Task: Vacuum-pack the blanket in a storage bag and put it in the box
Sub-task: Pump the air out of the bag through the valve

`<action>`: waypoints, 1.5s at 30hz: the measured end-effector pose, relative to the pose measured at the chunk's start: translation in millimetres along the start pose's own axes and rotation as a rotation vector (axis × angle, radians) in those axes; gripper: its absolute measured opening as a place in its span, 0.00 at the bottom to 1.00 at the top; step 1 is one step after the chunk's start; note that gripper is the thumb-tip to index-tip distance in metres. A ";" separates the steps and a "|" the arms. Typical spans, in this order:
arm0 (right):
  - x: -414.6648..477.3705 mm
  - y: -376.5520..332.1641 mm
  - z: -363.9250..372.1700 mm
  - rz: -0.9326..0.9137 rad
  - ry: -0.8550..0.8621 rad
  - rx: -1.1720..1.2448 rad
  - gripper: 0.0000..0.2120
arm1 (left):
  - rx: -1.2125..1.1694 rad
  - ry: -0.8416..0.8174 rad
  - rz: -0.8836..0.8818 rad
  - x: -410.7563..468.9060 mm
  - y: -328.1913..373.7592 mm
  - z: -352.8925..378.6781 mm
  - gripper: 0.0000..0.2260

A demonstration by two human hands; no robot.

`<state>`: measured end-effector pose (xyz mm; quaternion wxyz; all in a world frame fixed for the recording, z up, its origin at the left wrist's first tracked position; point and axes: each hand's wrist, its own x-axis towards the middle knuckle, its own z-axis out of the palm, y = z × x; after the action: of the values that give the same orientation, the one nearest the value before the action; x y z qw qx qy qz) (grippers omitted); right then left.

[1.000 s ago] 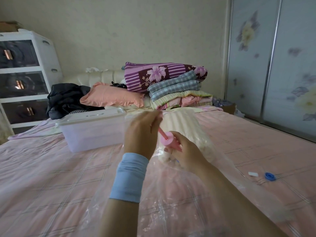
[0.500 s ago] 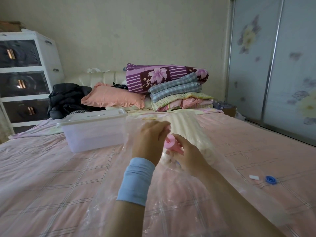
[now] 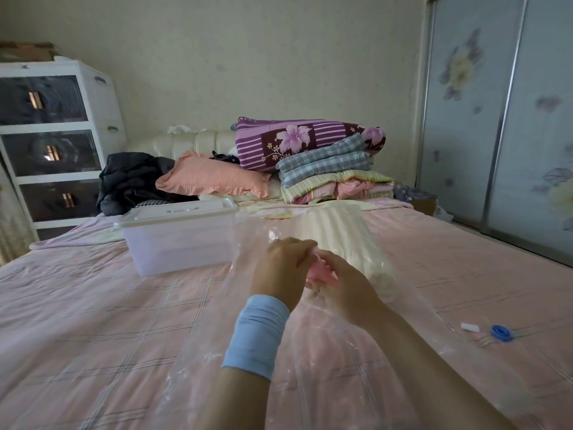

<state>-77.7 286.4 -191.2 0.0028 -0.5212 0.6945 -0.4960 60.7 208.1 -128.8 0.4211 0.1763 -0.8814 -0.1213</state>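
A clear plastic storage bag (image 3: 235,346) lies along the bed with a folded cream striped blanket (image 3: 344,240) inside its far end. Over the bag's middle both my hands meet on a small pink hand pump (image 3: 319,274). My left hand (image 3: 283,268), with a blue wristband, grips the pump's top. My right hand (image 3: 344,290) holds the pump's pink body from the right, down on the bag. The pump is mostly hidden by my fingers. A clear lidded plastic box (image 3: 179,237) stands on the bed to the left of the bag.
A blue valve cap (image 3: 501,332) and a small white clip (image 3: 469,327) lie on the pink bedspread at right. Folded quilts (image 3: 322,162), a pink pillow (image 3: 214,178) and dark clothes (image 3: 133,178) are piled at the headboard. A white drawer unit (image 3: 52,144) stands left, wardrobe doors (image 3: 502,119) right.
My left hand has come down from a raised position onto the pump, pushing its pink rod in. Both hands now sit lower, close together on the bag.
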 end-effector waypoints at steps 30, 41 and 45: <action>0.3 2.3 -6.7 0.016 -0.009 -0.018 0.21 | -0.001 0.134 0.062 -2.0 4.4 -0.6 0.07; 1.5 4.2 -12.8 0.039 -0.004 -0.031 0.18 | 0.083 0.626 0.256 15.6 27.2 -40.6 0.08; 0.3 2.9 -6.6 0.008 -0.042 -0.045 0.22 | 0.118 0.142 0.134 -7.0 -4.2 8.9 0.07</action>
<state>-83.4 290.6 -189.7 0.0075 -0.5287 0.7072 -0.4694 58.6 207.7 -140.6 0.4787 0.1498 -0.8647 -0.0282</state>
